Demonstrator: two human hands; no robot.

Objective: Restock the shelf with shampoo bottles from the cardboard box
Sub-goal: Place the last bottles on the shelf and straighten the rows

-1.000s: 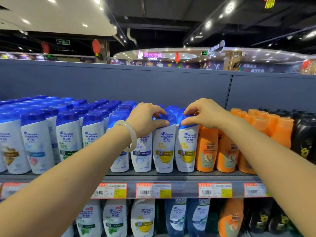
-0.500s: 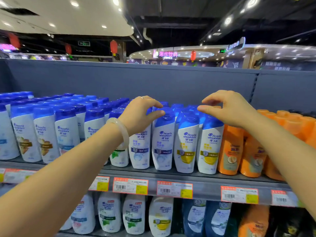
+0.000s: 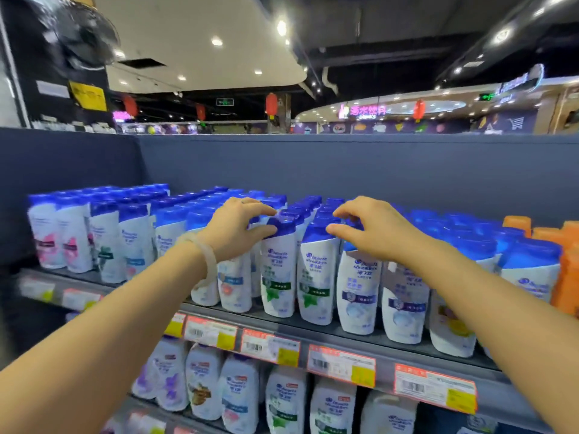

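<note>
The left hand (image 3: 238, 228) reaches to the upper shelf (image 3: 344, 335) and its curled fingers and thumb hold the blue cap of a white shampoo bottle with green label (image 3: 279, 270) in the front row. The right hand (image 3: 372, 228) is just beside, to the right; its fingers are bent over the caps of the next row and its thumb touches the cap of the neighbour green-label bottle (image 3: 316, 277), but I cannot tell if it really grips it. On the left wrist sits a pale bracelet (image 3: 206, 264). Around the hands stand many rows of white bottles with blue caps (image 3: 131, 233), upright and close together. At the far right are orange bottles (image 3: 567, 277). Price tags (image 3: 341, 360) hang along the shelf edge, and more bottles stand on the lower shelf (image 3: 238, 393)
</note>
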